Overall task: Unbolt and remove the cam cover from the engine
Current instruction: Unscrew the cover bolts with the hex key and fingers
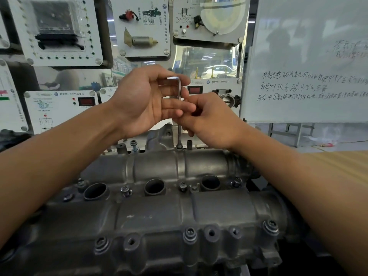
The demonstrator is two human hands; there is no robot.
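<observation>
Grey cast-metal cam cover (159,216) is sitting on the engine, bolts in place. Silver L-shaped hex key (179,86) is standing upright at the cover's far edge, its tip seated in a dark socket-head bolt (179,146) there. Left hand (143,100) is holding the key's short top arm, grip closed on it between thumb and fingers. Right hand (209,122) is curling its fingers round the long shaft above the cover's far edge, grip closed on the key too. Three round open wells (155,186) are running along the cover's middle, small flanged bolts (125,189) sitting between them. More socket-head bolts (190,233) are lining the cover's near edge. White whiteboard with handwritten lines (308,56) is standing beyond the cover's right end. White display panels with mounted parts (59,30) are hanging beyond its far edge.
</observation>
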